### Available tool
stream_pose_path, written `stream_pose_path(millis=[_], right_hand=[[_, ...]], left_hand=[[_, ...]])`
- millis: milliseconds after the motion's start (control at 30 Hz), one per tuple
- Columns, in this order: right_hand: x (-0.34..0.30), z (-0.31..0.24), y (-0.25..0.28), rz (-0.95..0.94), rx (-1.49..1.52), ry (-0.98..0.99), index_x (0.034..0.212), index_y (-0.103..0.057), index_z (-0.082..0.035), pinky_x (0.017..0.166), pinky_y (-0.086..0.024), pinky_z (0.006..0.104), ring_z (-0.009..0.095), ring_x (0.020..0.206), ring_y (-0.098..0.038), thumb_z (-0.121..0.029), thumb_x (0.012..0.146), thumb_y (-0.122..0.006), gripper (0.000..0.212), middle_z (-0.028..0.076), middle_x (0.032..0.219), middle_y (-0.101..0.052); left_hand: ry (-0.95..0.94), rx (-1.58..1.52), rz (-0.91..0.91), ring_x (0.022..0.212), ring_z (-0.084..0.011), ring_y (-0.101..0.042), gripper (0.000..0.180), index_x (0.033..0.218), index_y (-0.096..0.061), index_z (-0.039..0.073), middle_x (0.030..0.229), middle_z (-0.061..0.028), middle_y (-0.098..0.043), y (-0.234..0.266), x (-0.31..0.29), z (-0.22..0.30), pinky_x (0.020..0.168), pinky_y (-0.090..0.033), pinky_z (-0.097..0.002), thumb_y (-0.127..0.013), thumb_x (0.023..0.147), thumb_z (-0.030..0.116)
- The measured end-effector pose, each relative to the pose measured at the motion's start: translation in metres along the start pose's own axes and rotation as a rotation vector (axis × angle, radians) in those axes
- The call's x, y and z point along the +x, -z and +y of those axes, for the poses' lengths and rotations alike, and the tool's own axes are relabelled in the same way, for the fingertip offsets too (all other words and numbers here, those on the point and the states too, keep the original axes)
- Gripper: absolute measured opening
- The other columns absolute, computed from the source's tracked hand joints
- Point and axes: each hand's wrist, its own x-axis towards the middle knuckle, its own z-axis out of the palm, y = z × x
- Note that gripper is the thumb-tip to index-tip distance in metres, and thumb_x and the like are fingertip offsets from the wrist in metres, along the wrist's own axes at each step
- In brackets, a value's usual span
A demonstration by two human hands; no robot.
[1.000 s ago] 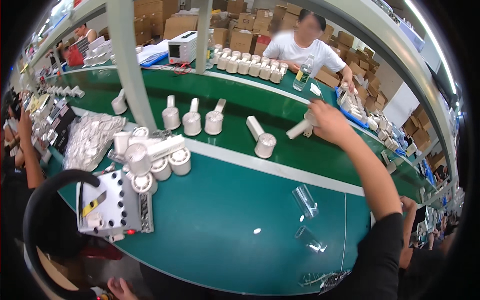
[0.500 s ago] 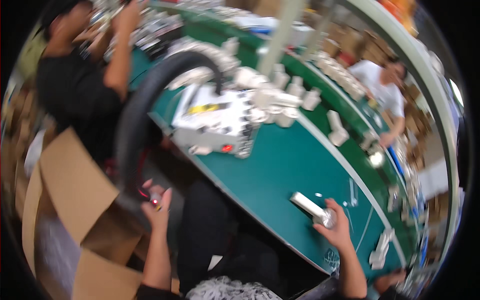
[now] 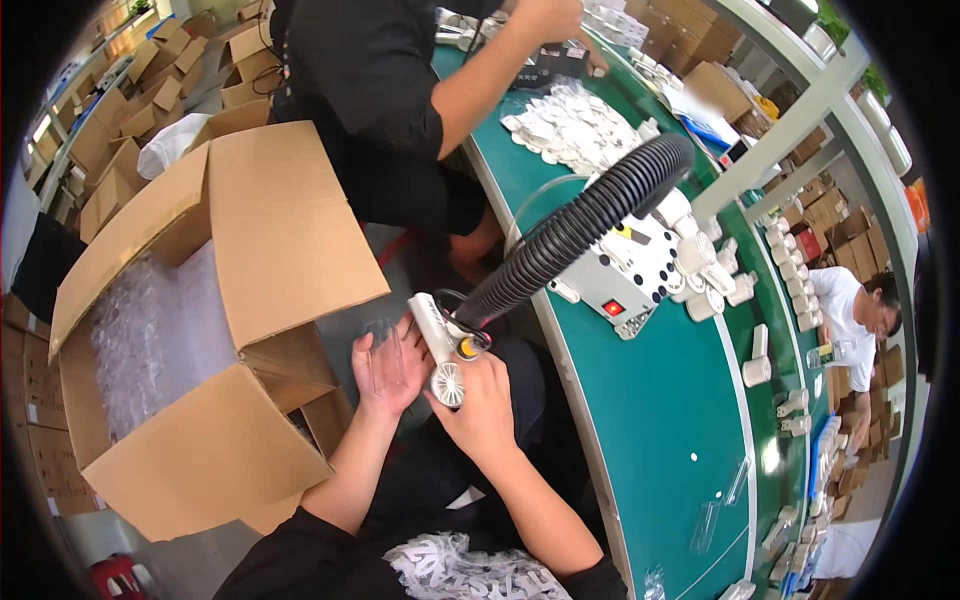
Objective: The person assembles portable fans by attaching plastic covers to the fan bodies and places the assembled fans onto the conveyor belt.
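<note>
R hand (image 3: pixel 480 402), gripping white round-headed plastic device (image 3: pixel 432 330), now clears green bench (image 3: pixel 645 420)'s near edge; L hand (image 3: pixel 385 392) holds clear plastic tube (image 3: pixel 386 357).

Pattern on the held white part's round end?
Spokes fanning from the centre; round end shows best in head view.

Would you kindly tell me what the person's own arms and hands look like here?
Both the left hand and the right hand are bare, with no gloves, and no watch or bracelet shows. The forearms are uncovered too; short black sleeves end near the elbows.
</note>
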Motion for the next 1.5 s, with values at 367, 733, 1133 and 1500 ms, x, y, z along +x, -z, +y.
stream_pose_path(millis=[367,733,1133,1500], right_hand=[[-0.025,0.006,0.028,-0.004,0.488,-0.382,0.121,-0.053,-0.002,0.092,-0.049,0.0324,0.018,0.106,-0.06,-0.007,0.071,-0.083,0.058,0.011,0.116,-0.061],[-0.115,0.027,0.186,-0.377,0.434,-0.21,0.119,-0.061,-0.001,0.098,-0.048,0.0435,0.036,0.114,-0.059,-0.003,0.061,-0.083,0.062,0.016,0.119,-0.064],[-0.201,0.038,0.199,-0.036,1.019,-0.469,0.12,-0.06,0.0,0.099,-0.047,0.0427,0.031,0.115,-0.061,-0.002,0.062,-0.085,0.063,0.019,0.119,-0.064],[-0.17,0.032,0.13,0.147,1.802,-0.769,0.138,-0.044,0.002,0.099,-0.047,0.037,0.023,0.116,-0.059,-0.033,0.083,-0.073,0.071,0.015,0.125,-0.059]], left_hand=[[0.169,0.289,0.054,0.13,-0.0289,-0.048,0.067,0.139,-0.041,0.006,0.138,-0.0168,-0.049,-0.022,-0.014,0.006,0.107,-0.041,-0.0507,-0.064,0.081,0.031],[0.663,1.74,-0.37,0.08,-0.0103,-0.063,0.052,0.125,-0.06,0.002,0.098,-0.002,-0.063,-0.077,-0.073,-0.043,0.071,-0.05,-0.0236,-0.082,0.079,0.011],[1.12,1.934,-1.008,0.083,-0.032,-0.069,0.058,0.123,-0.059,0.003,0.1,-0.0139,-0.069,-0.159,-0.031,-0.116,0.071,-0.055,-0.0385,-0.077,0.081,0.039],[0.341,1.775,-0.426,0.137,-0.0296,-0.041,0.102,0.139,-0.044,-0.006,0.145,-0.0204,-0.044,-0.191,-0.043,-0.139,0.113,-0.028,-0.0402,-0.031,0.088,0.081]])
